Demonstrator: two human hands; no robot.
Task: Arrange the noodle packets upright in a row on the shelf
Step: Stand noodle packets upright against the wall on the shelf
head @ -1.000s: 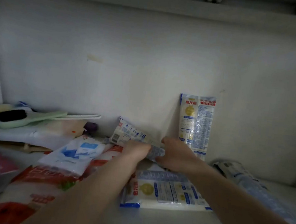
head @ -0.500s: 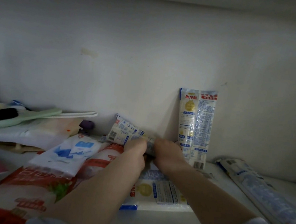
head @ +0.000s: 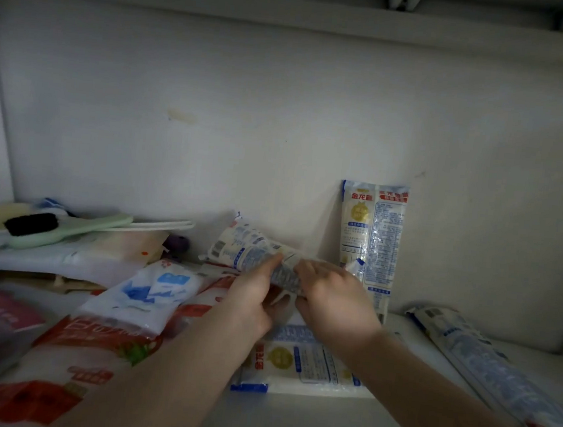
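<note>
One white-and-blue noodle packet [head: 370,235] stands upright against the back wall of the shelf [head: 304,422]. Just left of it a second noodle packet [head: 242,249] is tilted, its far end up to the left. My left hand [head: 251,293] and my right hand [head: 334,297] both grip its near end, fingers curled round it. A third packet [head: 307,360] lies flat on the shelf under my wrists. A fourth packet [head: 492,364] lies flat at the right, pointing toward me.
Red-and-white bags [head: 88,349] and a blue-and-white pouch [head: 152,287] are piled at the left. Behind them a green-handled brush [head: 52,225] rests on white packaging. An upper shelf edge [head: 292,11] runs overhead. Bare shelf shows at the front centre.
Both hands have lifted the tilted packet slightly and pulled its near end toward me. The camera view shifted a little; the other packets stayed put.
</note>
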